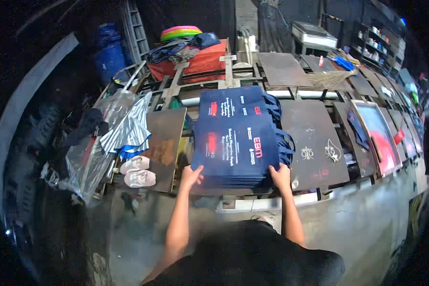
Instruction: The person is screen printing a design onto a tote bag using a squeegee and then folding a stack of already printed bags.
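A thick stack of navy tote bags [233, 143] lies on the table in front of me, with white and red print on the top bag. My left hand [190, 176] is closed at the stack's near left corner, thumb at the edge. At the near right corner my right hand [280, 175] holds the side in the same way; its fingers are partly hidden. Just behind, a second pile of navy tote bags [229, 101] touches the near stack. Dark handles [285, 143] stick out to the right of both piles.
Brown boards [314, 157] lie on a metal frame, with gaps between them. Pale pink slippers [139, 178], silver sheeting [128, 126] and clear plastic [83, 164] are to the left. A printing screen with red ink [385, 148] rests at right, and a straw broom [329, 79] farther back.
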The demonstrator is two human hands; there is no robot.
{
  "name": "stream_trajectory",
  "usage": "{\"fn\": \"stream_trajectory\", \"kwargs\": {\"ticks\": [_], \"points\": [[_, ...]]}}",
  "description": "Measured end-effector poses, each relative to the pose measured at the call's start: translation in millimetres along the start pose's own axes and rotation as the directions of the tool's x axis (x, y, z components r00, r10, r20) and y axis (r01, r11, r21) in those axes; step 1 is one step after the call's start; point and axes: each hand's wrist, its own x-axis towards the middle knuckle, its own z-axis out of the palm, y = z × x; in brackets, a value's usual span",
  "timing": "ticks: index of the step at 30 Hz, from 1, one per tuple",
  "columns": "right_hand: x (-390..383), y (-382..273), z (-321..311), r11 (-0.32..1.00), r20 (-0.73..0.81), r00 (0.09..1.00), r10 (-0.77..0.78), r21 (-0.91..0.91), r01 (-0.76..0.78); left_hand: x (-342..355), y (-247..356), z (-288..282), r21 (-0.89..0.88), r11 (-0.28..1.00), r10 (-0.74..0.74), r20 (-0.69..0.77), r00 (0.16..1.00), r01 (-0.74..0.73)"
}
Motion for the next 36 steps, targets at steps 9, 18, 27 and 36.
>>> {"fn": "stream_trajectory", "kwargs": {"ticks": [9, 18, 27, 36], "points": [[-37.1, -46.5, 16.7, 0.895, -0.294, 0.947, 0.132, -0.374, -0.241, -0.7, -14.7, -17.1, -0.095, 0.995, 0.056, 0.135, 0.989, -0.043], [-50.9, -96.3, 59.6, 0.884, -0.209, 0.911, -0.355, -0.394, 0.254, -1.0, -40.5, -33.2, -0.137, 0.98, 0.133, -0.104, 0.986, -0.147], [27.0, -73.3, 156.7, 0.715, 0.501, 0.865, -0.028, -0.595, 0.367, 5.3, -94.0, -7.7, 0.039, 0.976, 0.216, -0.305, 0.928, -0.215], [32.4, -71.3, 154.8, 0.732, 0.588, 0.808, 0.036, -0.566, 0.379, -25.0, -56.5, -7.9, 0.121, 0.977, 0.211, -0.609, 0.765, -0.173]]}}
